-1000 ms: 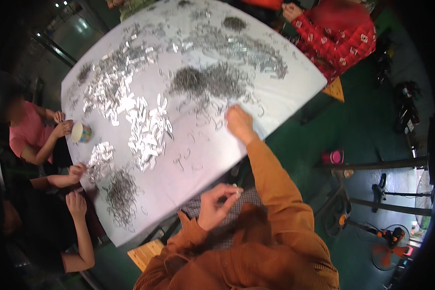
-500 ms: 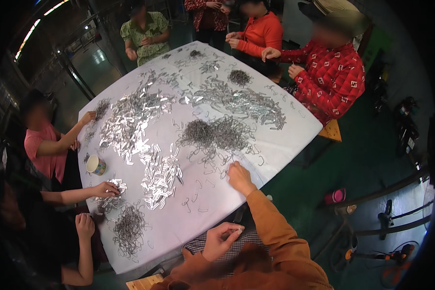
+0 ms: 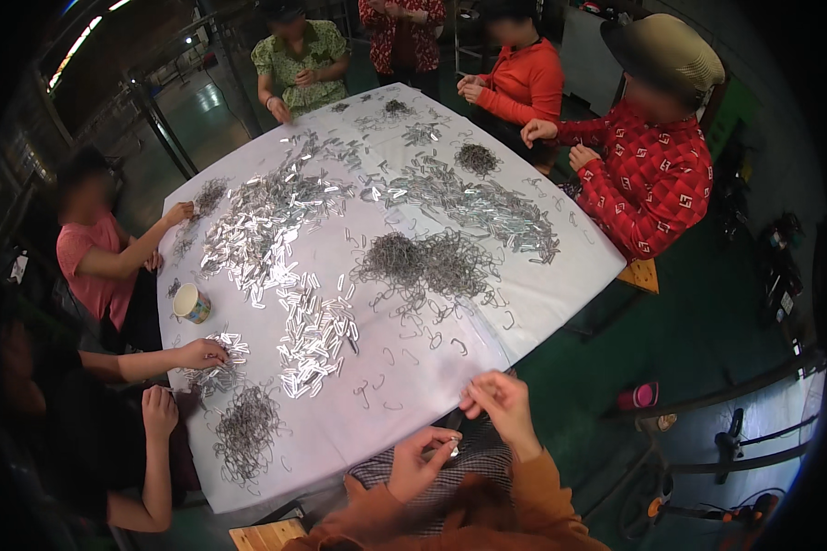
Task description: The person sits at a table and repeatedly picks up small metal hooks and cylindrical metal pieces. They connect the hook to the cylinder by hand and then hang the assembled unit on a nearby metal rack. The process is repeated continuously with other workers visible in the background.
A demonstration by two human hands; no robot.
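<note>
My left hand point(image 3: 417, 465) is in front of the table's near edge, above my lap. Thumb and fingertips pinch a small shiny metal piece point(image 3: 454, 449). My right hand point(image 3: 502, 406) is raised at the near edge, to the right of the left one. Its fingertips are pressed together, and whatever they hold is too small to make out. Loose bent wire hooks point(image 3: 382, 381) lie on the white table top point(image 3: 413, 404) just beyond my hands. Farther off is a dark heap of such wire hooks point(image 3: 432, 264). Silver flat elongated metal pieces point(image 3: 312, 335) spread in a pile to its left.
Several people work around the table. At the left, one co-worker's hand point(image 3: 204, 354) touches metal pieces beside another wire heap point(image 3: 246, 432). A paper cup point(image 3: 191, 304) stands near the left edge. A pink bucket point(image 3: 640, 397) and metal rails are on the right.
My right hand has come back from the loose wire hooks to the near edge, close to my left hand. The left hand keeps its pinch. My view has shifted slightly.
</note>
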